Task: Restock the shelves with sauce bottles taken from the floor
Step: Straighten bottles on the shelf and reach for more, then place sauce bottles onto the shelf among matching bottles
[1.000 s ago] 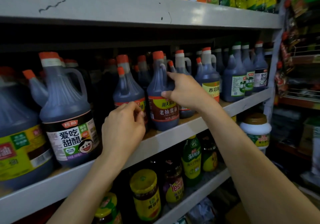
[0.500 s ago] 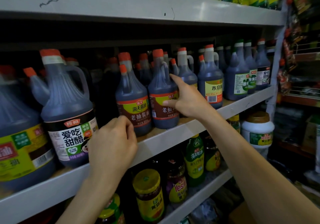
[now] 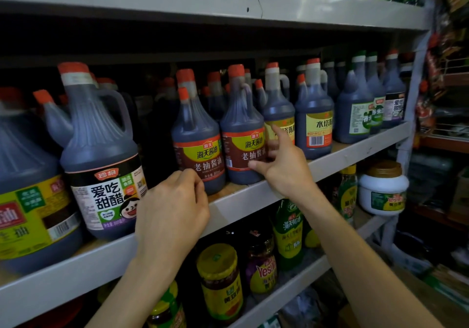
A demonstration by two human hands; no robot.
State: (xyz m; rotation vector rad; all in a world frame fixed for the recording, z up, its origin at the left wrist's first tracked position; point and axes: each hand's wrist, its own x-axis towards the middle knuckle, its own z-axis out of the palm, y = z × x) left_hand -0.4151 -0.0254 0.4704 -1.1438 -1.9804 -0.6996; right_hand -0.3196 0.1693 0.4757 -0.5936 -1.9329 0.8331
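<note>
Head view has me at the middle shelf (image 3: 355,153), where the left soy bottle (image 3: 198,147) and the right soy bottle (image 3: 241,134) stand side by side near its front edge, labels turned to me. My right grip (image 3: 285,172) is spread wide on the right soy bottle, with the thumb low on the front of the label. Its fingers (image 3: 279,134) lie against the bottle's right flank, in the narrow space beside the yellow-label bottle (image 3: 314,124). My left grip (image 3: 172,216) is curled narrow and holds nothing. Its fingers sit at the foot of the left soy bottle, and I cannot tell whether they touch it. Both bottles are upright and fully on the shelf, so I judge this to be the tail of a placing step: squaring the pair up and facing them, not carrying. The floor and whatever stock lies there are out of sight. The next move, I reckon, calls for easing both grips away without dragging a bottle toward the lip, since the row is tightly packed. After that comes reaching down for another bottle. The dark gap between the left soy bottle and the big vinegar jug (image 3: 101,155) looks the likeliest spot to fill, though I cannot see how deep it is stocked.
</note>
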